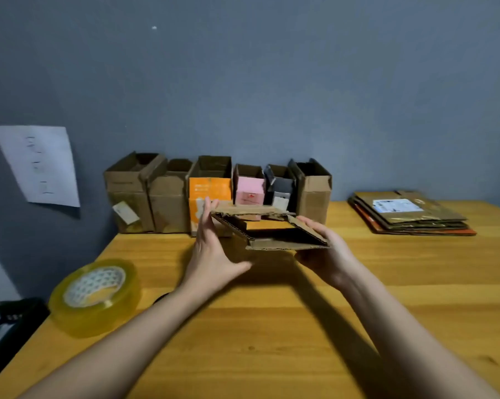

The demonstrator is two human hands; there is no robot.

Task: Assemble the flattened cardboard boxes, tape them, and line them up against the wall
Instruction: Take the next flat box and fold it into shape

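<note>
Left hand [211, 249]: flat, fingers straight against box [274, 231], frame centre.
Right hand [325, 251]: grasps box's right edge.

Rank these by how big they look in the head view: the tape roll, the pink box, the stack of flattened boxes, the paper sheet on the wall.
1. Stack of flattened boxes
2-3. Paper sheet and tape roll: too alike to rank, and the roll is nearer the camera
4. Pink box

Wooden desk [272, 326] is pushed up against a blue-grey wall [272, 82]. A sheet of paper [39, 165] with some faint scribbles is stuck on the wall at left, and something dark [10, 321] sits off the desk's left edge, can't tell what.
</note>
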